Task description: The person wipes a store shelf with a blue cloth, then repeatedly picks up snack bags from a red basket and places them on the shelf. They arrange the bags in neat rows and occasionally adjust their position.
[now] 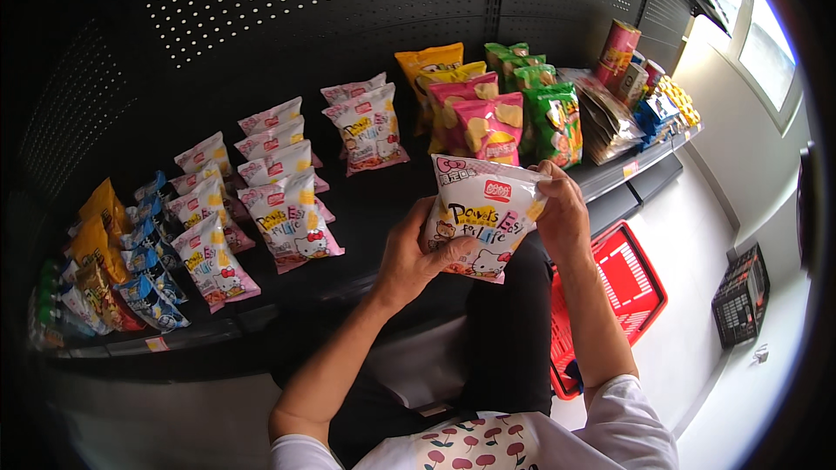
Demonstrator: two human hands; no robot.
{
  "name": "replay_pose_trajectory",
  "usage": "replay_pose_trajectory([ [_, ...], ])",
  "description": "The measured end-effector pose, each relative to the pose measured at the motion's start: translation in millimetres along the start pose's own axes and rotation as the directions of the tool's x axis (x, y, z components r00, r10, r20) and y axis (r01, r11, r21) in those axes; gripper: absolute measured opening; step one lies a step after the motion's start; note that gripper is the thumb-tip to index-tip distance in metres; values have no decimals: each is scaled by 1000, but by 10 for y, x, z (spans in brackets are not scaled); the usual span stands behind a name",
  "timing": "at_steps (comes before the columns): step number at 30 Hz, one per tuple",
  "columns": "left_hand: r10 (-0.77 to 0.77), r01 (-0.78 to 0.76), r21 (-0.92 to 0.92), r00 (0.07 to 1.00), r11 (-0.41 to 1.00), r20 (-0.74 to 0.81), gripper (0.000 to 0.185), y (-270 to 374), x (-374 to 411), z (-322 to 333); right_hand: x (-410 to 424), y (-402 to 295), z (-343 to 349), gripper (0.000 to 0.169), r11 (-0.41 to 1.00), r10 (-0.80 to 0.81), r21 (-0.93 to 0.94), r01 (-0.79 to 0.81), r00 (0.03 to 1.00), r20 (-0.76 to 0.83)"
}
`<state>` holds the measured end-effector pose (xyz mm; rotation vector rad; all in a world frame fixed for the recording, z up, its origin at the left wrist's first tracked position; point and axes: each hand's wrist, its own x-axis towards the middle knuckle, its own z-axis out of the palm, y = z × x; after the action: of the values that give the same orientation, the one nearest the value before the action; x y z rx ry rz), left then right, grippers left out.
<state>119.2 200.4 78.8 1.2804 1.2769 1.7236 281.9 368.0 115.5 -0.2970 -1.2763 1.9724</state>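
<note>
A white and pink snack bag (486,215) with a cartoon cat on it is held up in front of the shelf. My left hand (424,251) grips its lower left side, thumb across the front. With its fingers, my right hand (562,205) pinches the upper right corner. Matching bags stand on the black shelf (366,209) in rows: a row with a front bag (290,219) left of centre, another front bag (215,264) farther left, and one (369,130) behind my left hand. Pink chip bags (490,127) are just beyond the held bag.
Green snack bags (555,124), brown flat packets (604,117) and cans (617,49) stand at the right of the shelf. Blue bags (150,294) and orange bags (98,245) are far left. A red shopping basket (620,287) and a black crate (741,297) are on the floor.
</note>
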Motion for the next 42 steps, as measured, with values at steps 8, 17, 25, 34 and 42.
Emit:
replay_pose_trajectory([
  [8,35,-41,-14,959,999,-280,42,-384,7,-456,493,459,219,32,973,53,-225,-46,998,25],
  [17,60,5,126,861,992,-505,45,-560,157,-811,651,1012,367,68,853,185,-519,43,907,378],
  [25,54,133,300,839,945,-541,46,-973,414,-1103,1049,1378,322,53,778,94,-618,115,951,294],
  [34,168,190,522,811,831,-561,47,-1079,494,-1148,1332,1689,311,56,727,-52,-646,232,957,286],
  [42,143,150,429,803,891,-578,52,-1020,531,-1099,1368,1697,350,59,779,-64,-598,191,972,228],
])
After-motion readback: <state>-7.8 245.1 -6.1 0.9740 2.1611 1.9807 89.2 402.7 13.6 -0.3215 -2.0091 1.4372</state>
